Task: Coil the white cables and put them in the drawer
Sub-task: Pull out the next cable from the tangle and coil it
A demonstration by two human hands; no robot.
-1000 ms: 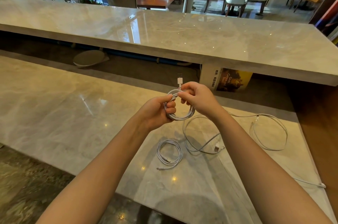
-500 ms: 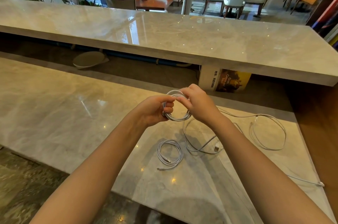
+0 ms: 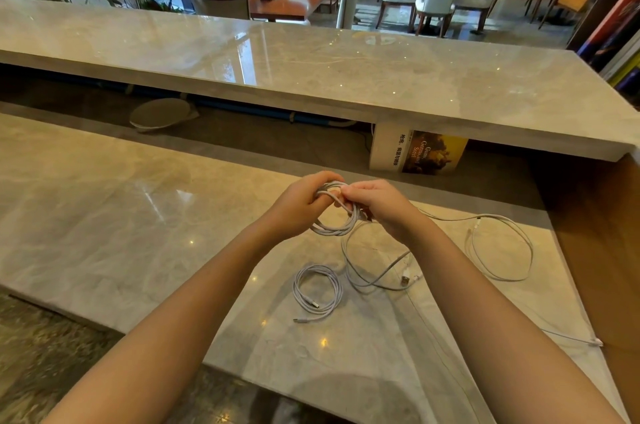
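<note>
— What's the left hand [image 3: 299, 207] doing?
— Gripping the coiled white cable [image 3: 337, 224] above the worktop [image 3: 104, 215]; the right hand [image 3: 379, 207] pinches the same coil.
— Other cables?
— A finished coil [image 3: 317, 292] lies below; a loose cable [image 3: 500, 247] sprawls at right.

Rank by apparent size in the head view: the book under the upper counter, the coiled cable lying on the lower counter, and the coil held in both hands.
1. book
2. and 3. coiled cable lying on the counter and held coil: look alike; the hands hide part of the held one.
</note>
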